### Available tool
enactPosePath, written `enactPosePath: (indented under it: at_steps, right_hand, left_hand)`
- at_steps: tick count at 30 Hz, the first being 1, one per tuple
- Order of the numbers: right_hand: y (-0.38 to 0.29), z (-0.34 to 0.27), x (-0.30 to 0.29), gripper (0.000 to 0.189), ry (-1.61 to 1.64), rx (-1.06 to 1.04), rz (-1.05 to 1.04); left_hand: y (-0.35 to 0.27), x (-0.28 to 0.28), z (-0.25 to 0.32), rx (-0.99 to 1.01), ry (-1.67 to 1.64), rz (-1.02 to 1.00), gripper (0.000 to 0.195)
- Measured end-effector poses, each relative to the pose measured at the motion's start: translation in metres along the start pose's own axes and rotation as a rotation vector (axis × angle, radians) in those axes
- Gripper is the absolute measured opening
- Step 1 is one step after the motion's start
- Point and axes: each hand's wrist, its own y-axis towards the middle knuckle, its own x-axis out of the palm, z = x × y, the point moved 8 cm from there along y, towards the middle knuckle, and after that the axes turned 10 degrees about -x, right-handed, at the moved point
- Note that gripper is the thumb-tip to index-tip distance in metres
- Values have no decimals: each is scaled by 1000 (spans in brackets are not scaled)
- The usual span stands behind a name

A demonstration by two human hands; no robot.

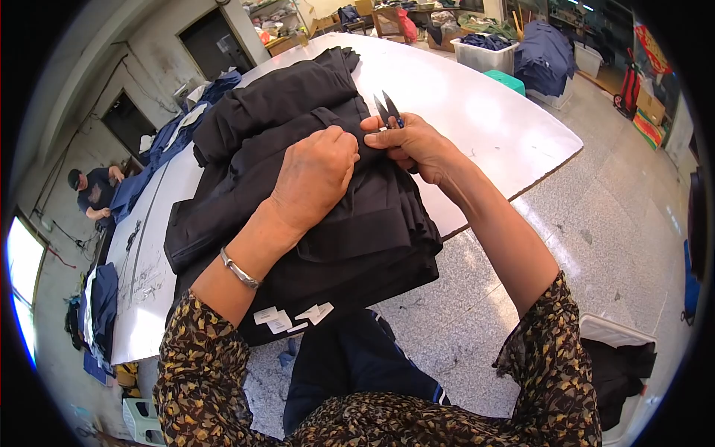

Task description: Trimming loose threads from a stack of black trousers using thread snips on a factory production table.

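Observation:
Black folded garments (pixel 357 237) lie in a thick pile before me, with bulky dark folds (pixel 273 103) behind them. My left hand (pixel 315 173) is curled closed on the cloth near the top of the pile, its fingertips hidden from view. Just to its right, my right hand (pixel 416 142) holds thread snips (pixel 386 109) in its palm, the two blades pointing up and apart. The right thumb and forefinger reach to the dark cloth beside the left fist. Several small white labels (pixel 273 318) with print lie on the black cloth at the pile's near edge.
The white table (pixel 503 134) ends at a corner on the right. Blue garments (pixel 167 139) run along its left side, where a person (pixel 95 190) handles cloth. Tubs of dark cloth (pixel 486 50) stand beyond. A white crate (pixel 617 329) with black cloth sits low right, a plastic stool (pixel 142 419) low left.

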Motion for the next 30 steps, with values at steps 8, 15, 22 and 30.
enactPosePath:
  at_steps: [8, 15, 22, 30]
  right_hand:
    - [2, 2, -5, 32, -28, -13, 1]
    - [0, 3, -5, 32, -34, -7, -12]
    - [3, 6, -8, 31, -57, -2, -1]
    - [6, 7, -10, 32, -107, -26, -12]
  left_hand:
    - [-1, 3, -47, -524, -572, -124, 16]
    - [-12, -4, -57, -651, -772, -65, 22]
    - [-5, -15, -16, -167, -279, -68, 22]
    - [-2, -5, -3, 13, 28, -33, 12]
